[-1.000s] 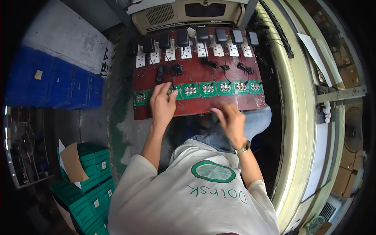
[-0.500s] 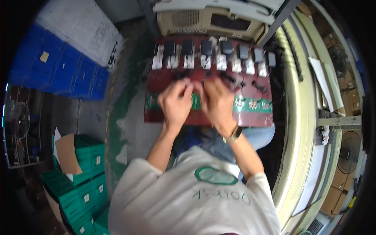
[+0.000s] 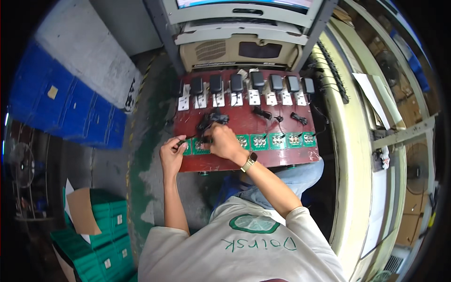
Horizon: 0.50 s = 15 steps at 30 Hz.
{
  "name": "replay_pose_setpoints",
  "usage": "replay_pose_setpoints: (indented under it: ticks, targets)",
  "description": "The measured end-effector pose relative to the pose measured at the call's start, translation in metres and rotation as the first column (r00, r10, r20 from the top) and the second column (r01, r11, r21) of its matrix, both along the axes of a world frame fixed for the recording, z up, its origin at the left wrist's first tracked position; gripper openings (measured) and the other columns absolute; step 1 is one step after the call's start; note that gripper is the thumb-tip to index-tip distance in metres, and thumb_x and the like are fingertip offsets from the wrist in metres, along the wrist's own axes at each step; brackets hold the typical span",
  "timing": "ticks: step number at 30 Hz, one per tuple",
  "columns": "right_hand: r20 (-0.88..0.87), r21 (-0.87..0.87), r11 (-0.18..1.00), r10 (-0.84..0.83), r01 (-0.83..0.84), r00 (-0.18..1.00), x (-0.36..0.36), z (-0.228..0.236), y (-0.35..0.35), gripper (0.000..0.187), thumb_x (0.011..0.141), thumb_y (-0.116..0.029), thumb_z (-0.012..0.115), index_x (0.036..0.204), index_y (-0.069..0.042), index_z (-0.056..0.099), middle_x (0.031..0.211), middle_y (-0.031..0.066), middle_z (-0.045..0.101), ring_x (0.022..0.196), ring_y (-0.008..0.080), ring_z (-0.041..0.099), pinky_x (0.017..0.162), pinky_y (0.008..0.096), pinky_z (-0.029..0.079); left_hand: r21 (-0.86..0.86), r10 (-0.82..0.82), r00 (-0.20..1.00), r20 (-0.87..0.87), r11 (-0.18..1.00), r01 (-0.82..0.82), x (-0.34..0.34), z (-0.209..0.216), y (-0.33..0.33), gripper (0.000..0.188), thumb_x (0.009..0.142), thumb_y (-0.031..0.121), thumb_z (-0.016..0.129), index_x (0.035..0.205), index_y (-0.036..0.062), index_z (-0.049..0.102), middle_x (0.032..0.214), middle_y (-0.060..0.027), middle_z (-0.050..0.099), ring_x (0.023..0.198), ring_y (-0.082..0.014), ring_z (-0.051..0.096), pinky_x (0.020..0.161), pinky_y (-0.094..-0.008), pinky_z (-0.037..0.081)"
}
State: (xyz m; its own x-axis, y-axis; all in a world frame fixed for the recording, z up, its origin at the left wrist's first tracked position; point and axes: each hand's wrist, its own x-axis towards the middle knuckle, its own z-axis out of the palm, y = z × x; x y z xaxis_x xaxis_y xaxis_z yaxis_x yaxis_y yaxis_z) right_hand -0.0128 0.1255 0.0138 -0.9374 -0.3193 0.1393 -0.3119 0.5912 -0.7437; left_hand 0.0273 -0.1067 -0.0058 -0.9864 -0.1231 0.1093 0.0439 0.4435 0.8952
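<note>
Boards (image 3: 259,141), green, lie flat in a row across the near half of a red table (image 3: 240,126). The table surface is scuffed, with a worn near edge. Behind it stands a beige case (image 3: 209,50) with a grille, below a grey shelf frame with a lit screen (image 3: 244,3). The floor (image 3: 148,188) is grey with green patches. Left of it are blue bins (image 3: 66,101) beneath a pale grey block (image 3: 87,47); nearer are stacked green crates (image 3: 110,218), a bent brown cardboard sheet (image 3: 83,211) against them. A cream ledge (image 3: 345,169) runs along the right side.

Counts: seven boards show at least in part, the right hand (image 3: 225,143) hiding the stretch between the second and third of these from the left. Eight black adapters (image 3: 236,82) line the far side, with eight pale plates (image 3: 254,97) before them. Three cable bundles (image 3: 299,118) lie right of centre; a larger cable clump (image 3: 212,119) lies just beyond the right hand.

The left hand (image 3: 172,156) pinches one black plug (image 3: 180,144) at the leftmost board. The right hand, fingers bent, is over the second board; whether it grips anything cannot be told.
</note>
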Motion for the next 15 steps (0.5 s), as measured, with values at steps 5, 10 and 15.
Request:
replay_pose_setpoints:
  ticks: [5, 10, 15]
  targets:
    - [-0.227, 0.034, 0.999, 0.029, -0.022, 0.973, 0.004, -0.017, -0.004, 0.012, 0.087, -0.012, 0.081, 0.089, -0.001, 0.077, 0.095, 0.0110, 0.066, 0.079, 0.0337, 0.066, 0.070, 0.0428, 0.055, -0.112, -0.036, 0.996, -0.086, 0.993, 0.027, -0.003, -0.011, -0.004, 0.025, 0.088, -0.003, 0.082, 0.112, 0.0047, 0.084, 0.096, -0.0047, 0.077, 0.067, -0.0100, 0.049, 0.064, -0.0243, 0.045]
    - [-0.507, -0.004, 0.994, -0.094, 0.106, 0.857, 0.017, -0.036, -0.017, 0.011, 0.089, -0.010, 0.080, 0.085, -0.001, 0.074, 0.088, 0.0091, 0.061, 0.073, 0.0298, 0.061, 0.064, 0.0406, 0.051, -0.247, 0.192, 0.934, -0.303, 0.930, -0.271, 0.006, -0.008, 0.029, 0.013, 0.087, 0.000, 0.085, 0.099, 0.0029, 0.085, 0.081, -0.0041, 0.076, 0.060, -0.0104, 0.049, 0.060, -0.0256, 0.044]
    - [-0.569, -0.329, 0.925, -0.353, 0.189, 0.742, 0.014, 0.038, -0.036, 0.015, 0.092, -0.010, 0.078, 0.082, -0.002, 0.070, 0.083, 0.0088, 0.056, 0.064, 0.0297, 0.054, 0.061, 0.0413, 0.050, -0.090, 0.285, 0.902, -0.325, 0.940, -0.330, 0.002, 0.100, 0.048, 0.014, 0.089, 0.014, 0.088, 0.086, 0.0022, 0.082, 0.074, -0.0040, 0.075, 0.060, -0.0130, 0.057, 0.056, -0.0314, 0.044]
